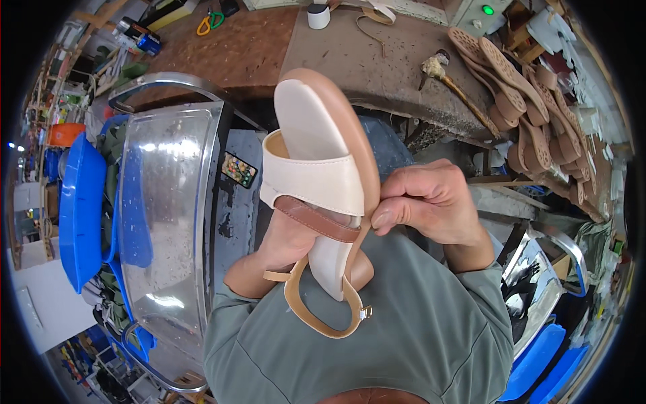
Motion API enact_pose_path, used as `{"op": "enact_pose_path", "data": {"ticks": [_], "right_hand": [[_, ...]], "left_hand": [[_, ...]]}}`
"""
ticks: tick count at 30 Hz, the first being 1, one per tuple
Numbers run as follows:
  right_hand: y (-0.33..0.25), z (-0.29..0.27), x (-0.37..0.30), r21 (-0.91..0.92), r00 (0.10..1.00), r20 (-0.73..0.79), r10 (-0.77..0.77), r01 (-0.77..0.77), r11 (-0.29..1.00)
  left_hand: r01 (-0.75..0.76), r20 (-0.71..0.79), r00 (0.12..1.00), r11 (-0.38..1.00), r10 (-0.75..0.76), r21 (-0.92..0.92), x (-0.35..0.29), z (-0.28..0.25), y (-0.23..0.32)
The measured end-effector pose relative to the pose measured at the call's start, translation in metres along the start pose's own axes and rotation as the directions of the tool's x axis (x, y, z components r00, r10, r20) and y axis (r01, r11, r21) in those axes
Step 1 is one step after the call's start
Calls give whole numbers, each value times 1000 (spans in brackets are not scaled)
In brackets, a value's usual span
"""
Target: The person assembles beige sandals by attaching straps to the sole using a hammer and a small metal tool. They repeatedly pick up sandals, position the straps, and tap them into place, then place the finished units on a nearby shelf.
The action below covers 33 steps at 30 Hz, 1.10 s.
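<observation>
A cream and tan sandal [323,178] is held up in front of my chest, toe pointing away and the insole facing me. It has a wide cream band, a brown strap and an ankle strap with a small buckle hanging toward me. My left hand [288,241] grips the sandal from the left, its fingers partly hidden behind the straps. At the right edge of the sole, my right hand [431,202] is closed in a pinch, thumb and curled forefinger against the side. Whatever lies between those fingertips is too small to make out.
Ahead runs a worn workbench [356,64] with scissors [210,23], a white-capped jar [318,16] and a hammer [457,91]. Several tan soles [501,74] are piled at its right. A metal tray rack [168,222] and a blue bin [82,212] stand left; a phone [239,170] lies between.
</observation>
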State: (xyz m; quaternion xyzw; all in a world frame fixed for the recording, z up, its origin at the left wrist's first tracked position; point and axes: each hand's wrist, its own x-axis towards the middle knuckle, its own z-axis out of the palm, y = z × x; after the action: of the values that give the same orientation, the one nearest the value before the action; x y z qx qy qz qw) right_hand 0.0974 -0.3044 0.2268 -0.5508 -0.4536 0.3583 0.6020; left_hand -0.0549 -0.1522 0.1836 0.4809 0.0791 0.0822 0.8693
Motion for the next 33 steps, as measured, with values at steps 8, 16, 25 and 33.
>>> {"op": "enact_pose_path", "data": {"ticks": [8,16,25,33], "right_hand": [[-10,-15,31,-267,980,96,173,-142,953],[29,-11,37,54,977,-47,210,-207,977],[31,-11,38,-26,997,-19,-81,81,996],[29,-12,38,-129,980,2,-197,195,972]], "left_hand": [[16,98,994,958,-46,287,23,-9,17],[130,43,990,991,-132,43,29,-23,10],[38,14,999,992,-40,117,35,-24,8],[-6,45,999,986,-1,168,32,-18,9]]}}
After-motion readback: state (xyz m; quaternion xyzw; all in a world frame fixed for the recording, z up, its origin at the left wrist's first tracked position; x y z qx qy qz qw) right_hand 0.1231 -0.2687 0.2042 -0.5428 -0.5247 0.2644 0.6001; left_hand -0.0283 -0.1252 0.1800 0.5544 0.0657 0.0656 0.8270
